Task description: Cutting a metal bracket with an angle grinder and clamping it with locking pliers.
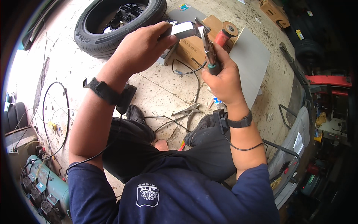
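My left hand (147, 48) is closed around a short rectangular block or tube piece (182, 29), silvery white on its upper face. In my right hand (226, 80) is a hammer (206, 43) with a shiny metal shaft and a green grip. The hammer's dark head is beside the right end of the piece; whether they touch, I cannot tell. Just beyond my right hand, a red angle grinder (223, 37) with a round disc lies by a cardboard box (192, 52). Both wrists wear black straps carrying small dark devices.
A tyre (89, 41) lies at the far left with dark parts inside its ring. Pliers (190, 110) and cables lie on the floor between my shoes. A grey sheet (251, 61) is to the right. A green compressor tank (52, 179) stands lower left, a folding chair (292, 149) at right.
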Tool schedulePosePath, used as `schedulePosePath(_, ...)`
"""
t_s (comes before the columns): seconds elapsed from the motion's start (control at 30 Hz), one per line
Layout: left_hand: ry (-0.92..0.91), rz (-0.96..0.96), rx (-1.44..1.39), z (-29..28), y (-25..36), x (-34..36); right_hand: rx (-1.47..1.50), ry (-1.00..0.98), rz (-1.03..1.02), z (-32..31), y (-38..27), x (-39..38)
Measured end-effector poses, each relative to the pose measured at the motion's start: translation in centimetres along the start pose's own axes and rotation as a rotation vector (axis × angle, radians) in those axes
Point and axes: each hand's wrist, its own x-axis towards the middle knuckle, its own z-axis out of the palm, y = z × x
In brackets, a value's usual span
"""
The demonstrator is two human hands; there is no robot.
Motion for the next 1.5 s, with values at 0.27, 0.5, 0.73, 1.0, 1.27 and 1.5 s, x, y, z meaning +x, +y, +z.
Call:
schedulePosePath(0.27,-0.695,-0.515,-0.531,-2.0,-1.8,-0.2,-0.536,-0.053,-0.279,-2.5,0.0,0.2)
schedulePosePath(0.5,-0.164,-0.079,0.098,0.0,-0.4,-0.5,0.009,-0.128,0.033,-1.0,0.2,-0.9)
schedulePosePath(0.73,0.194,0.193,0.448,0.5,0.3,-0.2,0.433,-0.216,0.275,-2.0,-0.3,-0.5)
schedulePosePath(1.0,0.017,0.151,0.55,-0.4,0.8,-1.5,0.299,-0.296,0.313,-7.1,-1.8,-0.4)
schedulePosePath(1.27,-0.082,0.084,0.48,-0.1,-0.3,-1.0,0.321,-0.327,0.437,-4.9,0.2,-2.3)
schedulePosePath(1.5,-0.131,-0.005,0.427,-0.5,-0.5,-1.1,-0.141,-0.419,0.361,-4.0,0.9,-3.5)
